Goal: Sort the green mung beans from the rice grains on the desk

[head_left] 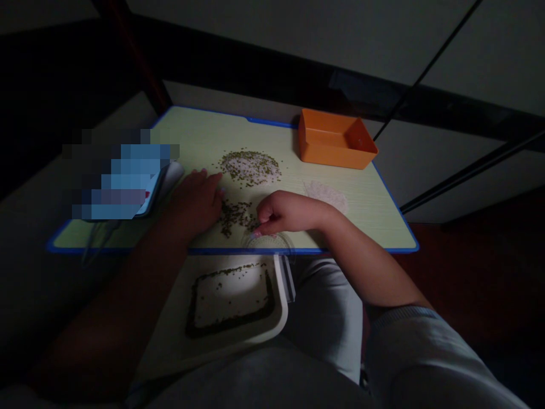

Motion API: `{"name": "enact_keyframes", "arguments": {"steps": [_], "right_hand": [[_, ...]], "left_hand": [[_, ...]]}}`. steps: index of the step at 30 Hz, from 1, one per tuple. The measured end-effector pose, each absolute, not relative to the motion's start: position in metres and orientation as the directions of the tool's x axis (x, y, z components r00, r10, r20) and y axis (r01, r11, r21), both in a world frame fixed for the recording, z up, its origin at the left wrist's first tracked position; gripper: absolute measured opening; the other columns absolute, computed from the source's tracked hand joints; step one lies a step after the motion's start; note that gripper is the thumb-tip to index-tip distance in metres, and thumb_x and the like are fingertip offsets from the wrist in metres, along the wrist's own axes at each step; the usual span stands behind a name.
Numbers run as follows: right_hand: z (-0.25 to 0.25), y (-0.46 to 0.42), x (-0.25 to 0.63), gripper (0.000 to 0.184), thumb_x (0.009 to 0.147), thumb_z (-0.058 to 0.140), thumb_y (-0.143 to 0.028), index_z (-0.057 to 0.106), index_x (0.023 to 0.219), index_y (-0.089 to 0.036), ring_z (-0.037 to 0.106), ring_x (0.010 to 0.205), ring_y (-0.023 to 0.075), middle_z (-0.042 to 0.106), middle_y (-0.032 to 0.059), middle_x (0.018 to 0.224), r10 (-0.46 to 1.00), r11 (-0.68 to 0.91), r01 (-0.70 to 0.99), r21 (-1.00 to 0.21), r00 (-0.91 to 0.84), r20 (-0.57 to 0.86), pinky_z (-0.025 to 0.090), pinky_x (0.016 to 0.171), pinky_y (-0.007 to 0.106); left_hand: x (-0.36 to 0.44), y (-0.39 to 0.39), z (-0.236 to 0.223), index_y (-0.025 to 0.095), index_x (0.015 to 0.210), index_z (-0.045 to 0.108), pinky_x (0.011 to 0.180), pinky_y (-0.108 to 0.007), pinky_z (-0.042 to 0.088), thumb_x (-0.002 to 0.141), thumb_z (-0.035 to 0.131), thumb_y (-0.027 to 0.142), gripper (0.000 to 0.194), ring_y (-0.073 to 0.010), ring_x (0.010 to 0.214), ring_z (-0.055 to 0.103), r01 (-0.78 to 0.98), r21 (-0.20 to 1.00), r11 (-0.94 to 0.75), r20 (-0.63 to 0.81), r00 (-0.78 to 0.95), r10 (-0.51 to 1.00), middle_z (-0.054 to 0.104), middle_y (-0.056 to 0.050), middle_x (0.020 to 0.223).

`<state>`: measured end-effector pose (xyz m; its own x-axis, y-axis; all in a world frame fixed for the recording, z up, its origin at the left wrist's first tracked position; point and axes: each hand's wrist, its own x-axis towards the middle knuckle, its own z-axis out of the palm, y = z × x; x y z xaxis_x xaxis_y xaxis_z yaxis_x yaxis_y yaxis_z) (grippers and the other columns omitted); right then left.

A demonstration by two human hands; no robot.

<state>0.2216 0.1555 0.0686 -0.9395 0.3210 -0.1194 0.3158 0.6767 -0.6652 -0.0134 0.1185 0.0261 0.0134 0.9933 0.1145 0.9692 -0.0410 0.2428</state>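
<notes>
A: So what are the hands doing here?

B: The left hand [202, 196] is resting on the table [289, 139], palm down, fingers loosely spread. It's not gripping anything that I'm seeing, just sitting beside the small dark pile [234, 216].

A: And the right?

B: The right hand [287, 213] is bending down at the wrist, fingers mostly curling in, with the tips coming down close together at the near side of the dark pile. Can't tell if they're pinching a grain or not, way too small and dim. They're hovering over or touching a clear piece [269, 241] with fine markings that's lying at the near edge.

A: Where's the rest of the stuff sitting?

B: A mixed pile [251, 166] of green and white grains is lying farther back, behind the dark one. A white pile [327, 196] is spreading out past the right forearm, and an orange box [336, 142] is standing at the far right corner. The phone [147, 196] is glowing on the left. Below the near edge, a white tub [279, 312] is holding green grains, mostly lining the sides of its floor.
</notes>
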Motion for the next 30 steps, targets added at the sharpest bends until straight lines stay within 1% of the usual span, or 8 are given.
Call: {"name": "enact_keyframes", "arguments": {"steps": [4, 7, 11, 14, 18, 21, 27, 30], "right_hand": [[0.072, 0.160, 0.230, 0.040, 0.098, 0.067, -0.034, 0.054, 0.064, -0.019, 0.040, 0.060, 0.0095, 0.047, -0.0068, 0.058, 0.360, 0.670, 0.287, -0.685, -0.932, -0.038, 0.030, 0.065, 0.028], [0.079, 0.165, 0.240, 0.041, 0.099, 0.067, -0.036, 0.056, 0.063, -0.019, 0.038, 0.058, 0.0098, 0.046, -0.0068, 0.056, 0.462, 0.665, 0.360, -0.655, -0.887, -0.018, 0.028, 0.064, 0.029], [0.087, 0.172, 0.252, 0.045, 0.099, 0.067, -0.043, 0.059, 0.062, -0.018, 0.037, 0.057, 0.0105, 0.050, -0.0051, 0.055, 0.578, 0.645, 0.463, -0.608, -0.816, -0.008, 0.027, 0.063, 0.030], [0.087, 0.172, 0.254, 0.045, 0.098, 0.068, -0.046, 0.061, 0.064, -0.018, 0.043, 0.057, 0.0107, 0.056, -0.0041, 0.056, 0.519, 0.617, 0.431, -0.658, -0.852, -0.071, 0.029, 0.064, 0.029], [0.086, 0.168, 0.249, 0.036, 0.095, 0.070, -0.036, 0.064, 0.066, -0.017, 0.049, 0.058, 0.0108, 0.060, -0.0041, 0.058, 0.426, 0.579, 0.415, -0.701, -0.888, -0.174, 0.033, 0.065, 0.028], [0.088, 0.166, 0.248, 0.032, 0.094, 0.071, -0.030, 0.065, 0.065, -0.016, 0.049, 0.058, 0.0105, 0.060, -0.0046, 0.057, 0.434, 0.572, 0.435, -0.695, -0.880, -0.194, 0.034, 0.065, 0.027], [0.094, 0.168, 0.254, 0.031, 0.093, 0.072, -0.029, 0.066, 0.065, -0.016, 0.050, 0.059, 0.0117, 0.061, -0.0035, 0.057, 0.464, 0.552, 0.478, -0.683, -0.857, -0.224, 0.036, 0.066, 0.027], [0.095, 0.169, 0.255, 0.032, 0.094, 0.073, -0.030, 0.067, 0.066, -0.016, 0.050, 0.059, 0.0119, 0.061, -0.0030, 0.057, 0.496, 0.550, 0.516, -0.656, -0.834, -0.240, 0.035, 0.065, 0.028]], "left_hand": [[-0.015, 0.119, 0.025, 0.011, 0.156, 0.053, 0.129, -0.062, 0.038, 0.105, 0.040, 0.027, 0.055, -0.0381, 0.156, 0.047, 0.968, 0.246, -0.052, 0.125, 0.022, 0.992, 0.055, -0.021, 0.164], [-0.017, 0.122, 0.023, 0.008, 0.158, 0.050, 0.132, -0.059, 0.035, 0.106, 0.037, 0.029, 0.058, -0.0388, 0.159, 0.044, 0.978, 0.205, -0.045, 0.101, 0.025, 0.995, 0.051, -0.023, 0.167], [-0.018, 0.124, 0.022, 0.012, 0.159, 0.050, 0.133, -0.054, 0.035, 0.105, 0.036, 0.032, 0.059, -0.0360, 0.160, 0.042, 0.986, 0.161, -0.036, 0.091, 0.021, 0.996, 0.052, -0.020, 0.167], [-0.017, 0.123, 0.024, 0.011, 0.159, 0.051, 0.132, -0.053, 0.036, 0.105, 0.035, 0.031, 0.059, -0.0351, 0.160, 0.044, 0.988, 0.150, -0.028, 0.086, 0.016, 0.996, 0.053, -0.022, 0.165], [-0.015, 0.121, 0.026, 0.009, 0.159, 0.049, 0.133, -0.054, 0.034, 0.106, 0.035, 0.030, 0.059, -0.0360, 0.161, 0.042, 0.985, 0.168, -0.029, 0.078, 0.016, 0.997, 0.051, -0.023, 0.167], [-0.014, 0.120, 0.027, 0.008, 0.158, 0.050, 0.134, -0.055, 0.033, 0.106, 0.036, 0.029, 0.058, -0.0361, 0.161, 0.041, 0.982, 0.187, -0.039, 0.095, 0.022, 0.995, 0.050, -0.022, 0.168], [-0.017, 0.121, 0.026, 0.014, 0.158, 0.053, 0.131, -0.057, 0.038, 0.102, 0.043, 0.029, 0.059, -0.0374, 0.160, 0.044, 0.980, 0.196, -0.037, 0.103, 0.017, 0.995, 0.053, -0.021, 0.166], [-0.017, 0.122, 0.025, 0.015, 0.158, 0.053, 0.131, -0.058, 0.038, 0.102, 0.041, 0.029, 0.059, -0.0373, 0.159, 0.045, 0.981, 0.190, -0.042, 0.113, 0.020, 0.993, 0.054, -0.020, 0.165]]}}
